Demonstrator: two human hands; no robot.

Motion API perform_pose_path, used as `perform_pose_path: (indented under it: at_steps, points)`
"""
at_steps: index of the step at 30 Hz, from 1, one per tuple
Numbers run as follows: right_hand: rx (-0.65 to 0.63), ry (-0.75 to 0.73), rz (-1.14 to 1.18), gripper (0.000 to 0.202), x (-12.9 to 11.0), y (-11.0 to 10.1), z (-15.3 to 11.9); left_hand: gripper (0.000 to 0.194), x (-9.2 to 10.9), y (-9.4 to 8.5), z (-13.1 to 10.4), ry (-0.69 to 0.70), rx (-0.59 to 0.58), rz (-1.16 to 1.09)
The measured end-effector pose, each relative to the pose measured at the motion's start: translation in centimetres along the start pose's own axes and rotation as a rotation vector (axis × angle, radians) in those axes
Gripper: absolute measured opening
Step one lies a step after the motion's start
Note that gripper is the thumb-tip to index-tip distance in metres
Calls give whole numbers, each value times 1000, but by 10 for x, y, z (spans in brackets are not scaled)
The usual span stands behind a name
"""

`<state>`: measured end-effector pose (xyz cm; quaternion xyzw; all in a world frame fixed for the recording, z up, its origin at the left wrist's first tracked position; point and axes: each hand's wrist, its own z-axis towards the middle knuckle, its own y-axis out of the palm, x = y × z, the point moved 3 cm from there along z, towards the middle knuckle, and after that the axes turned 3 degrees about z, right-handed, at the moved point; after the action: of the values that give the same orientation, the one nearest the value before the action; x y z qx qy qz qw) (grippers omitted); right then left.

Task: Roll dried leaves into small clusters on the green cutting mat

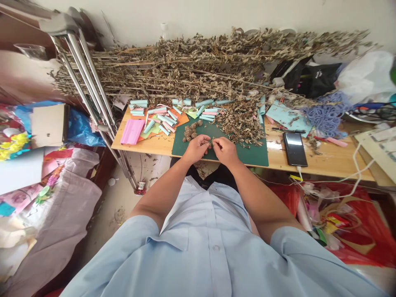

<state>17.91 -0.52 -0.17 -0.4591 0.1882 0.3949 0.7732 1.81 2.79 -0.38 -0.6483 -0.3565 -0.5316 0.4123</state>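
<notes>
head view: clock centred on the two hands, and here's the action at the near edge of the wooden table [274,143]. left hand [198,149] and right hand [227,152] face each other over the green mat [255,156], fingertips bent inward, a tiny scrap between them; i can't tell whether either hand is pinching it. the dried leaves [243,123] sprawl at two o'clock, swallowing a good part of the mat, while the brown clumps [189,132] huddle at ten, just beside the left hand. beyond the clumps, also at ten, blue and pink paper rolls [167,120] crowd in, with a pink sheet [132,132] past them towards nine. across twelve runs a great bank of dried stalks [185,62], filling the back of the table. far out at ten, a metal crutch [89,68] leans right across their left end. over at three lies a black phone [295,149], white cable [298,169] trailing over the front edge; purple cord [328,111] tangles between two and three, a white bag [366,78] bulges behind it at two, and a red bag [375,231] spreads below at four.
</notes>
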Motion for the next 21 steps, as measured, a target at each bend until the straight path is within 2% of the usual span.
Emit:
perform_pose_path:
  at_steps: [4, 8, 16, 21]
  points:
    - [-84, -27, 57, 17, -4, -1, 1, 27, 3, 0, -1, 10, 3, -14]
    - [-113, -46, 88, 15, -7, -2, 2, 26, 5, 0, -2, 6, -6, -25]
    - [-101, -107, -22, 12, -5, 2, -1, 26, 6, 0, -2, 8, -18, 25]
    - [-34, -23, -34, 12, 0, 1, 0, 29, 9, -2, -3, 10, -57, -14]
